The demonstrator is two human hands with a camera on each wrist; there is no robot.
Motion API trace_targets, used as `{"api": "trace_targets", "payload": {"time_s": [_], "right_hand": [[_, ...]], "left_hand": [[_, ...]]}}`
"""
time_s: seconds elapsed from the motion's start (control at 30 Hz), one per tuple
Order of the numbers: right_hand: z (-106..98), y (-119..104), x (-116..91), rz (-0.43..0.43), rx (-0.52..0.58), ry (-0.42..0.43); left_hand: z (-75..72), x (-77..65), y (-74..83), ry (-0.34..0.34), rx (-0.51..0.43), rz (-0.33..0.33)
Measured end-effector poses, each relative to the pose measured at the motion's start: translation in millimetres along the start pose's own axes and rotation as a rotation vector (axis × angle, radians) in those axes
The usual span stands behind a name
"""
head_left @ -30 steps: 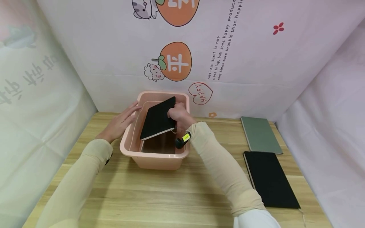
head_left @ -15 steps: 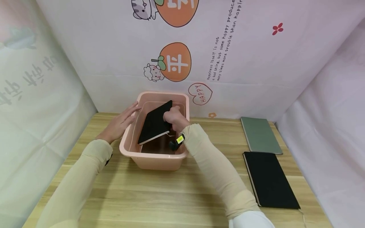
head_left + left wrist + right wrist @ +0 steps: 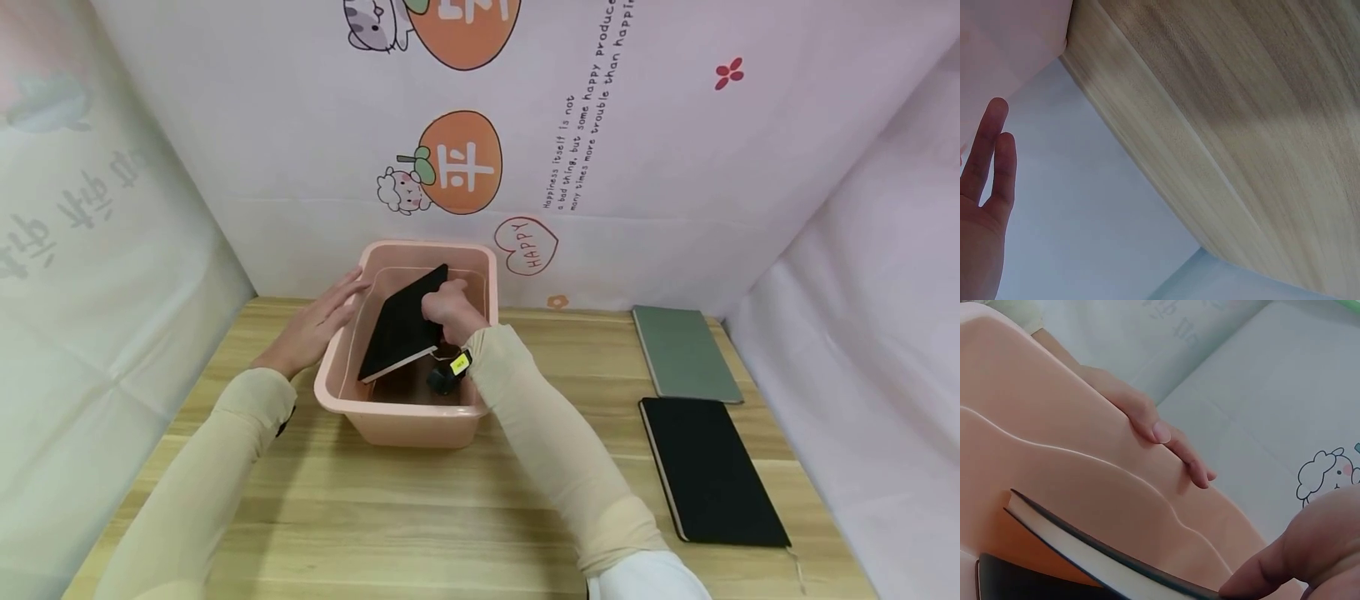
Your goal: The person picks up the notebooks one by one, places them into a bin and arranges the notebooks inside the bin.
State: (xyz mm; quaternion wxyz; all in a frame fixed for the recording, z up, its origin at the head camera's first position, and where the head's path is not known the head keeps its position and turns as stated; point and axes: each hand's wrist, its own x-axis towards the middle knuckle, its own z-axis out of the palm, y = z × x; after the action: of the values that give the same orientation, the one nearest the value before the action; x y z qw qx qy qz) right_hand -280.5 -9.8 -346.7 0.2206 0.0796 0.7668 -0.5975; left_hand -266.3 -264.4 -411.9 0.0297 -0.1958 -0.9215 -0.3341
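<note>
A pink plastic bin (image 3: 420, 429) stands on the table against the back wall. Inside it, my right hand (image 3: 452, 310) grips a black notebook (image 3: 401, 327) by its right edge. The notebook is tilted, its pale page edges facing me, with a thin ribbon hanging from it. My right thumb lies on the cover edge in the right wrist view; the fingers beneath are hidden. On the bin's left rim rests my left hand (image 3: 311, 325), fingers extended, with fingertips just over the edge. Below the held notebook, a dark flat item (image 3: 1029, 581) lies in the bin.
To the right on the wooden table (image 3: 420, 517) lie a grey-green notebook (image 3: 687, 354) and, nearer me, another black notebook (image 3: 712, 471) with a ribbon. White printed cloth walls (image 3: 637, 167) enclose the back and both sides.
My right hand has moved left and slightly lower within the bin, taking the black notebook closer to the left wall. My left hand has stayed on the rim.
</note>
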Motion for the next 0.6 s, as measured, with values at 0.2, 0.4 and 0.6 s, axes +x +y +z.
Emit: {"api": "trace_targets", "payload": {"time_s": [0.2,0.4,0.6], "right_hand": [[1.3,2.2,5.3,0.012,-0.004,0.043],[5.1,9.1,11.9,0.032,-0.056,0.075],[7.4,13.3,12.3,0.022,-0.158,0.077]], "left_hand": [[0.1,1.3,1.0,0.003,-0.010,0.003],[0.7,3.1,-0.2,-0.004,-0.003,0.013],[1.8,1.1,-0.9,-0.004,-0.018,0.009]]}}
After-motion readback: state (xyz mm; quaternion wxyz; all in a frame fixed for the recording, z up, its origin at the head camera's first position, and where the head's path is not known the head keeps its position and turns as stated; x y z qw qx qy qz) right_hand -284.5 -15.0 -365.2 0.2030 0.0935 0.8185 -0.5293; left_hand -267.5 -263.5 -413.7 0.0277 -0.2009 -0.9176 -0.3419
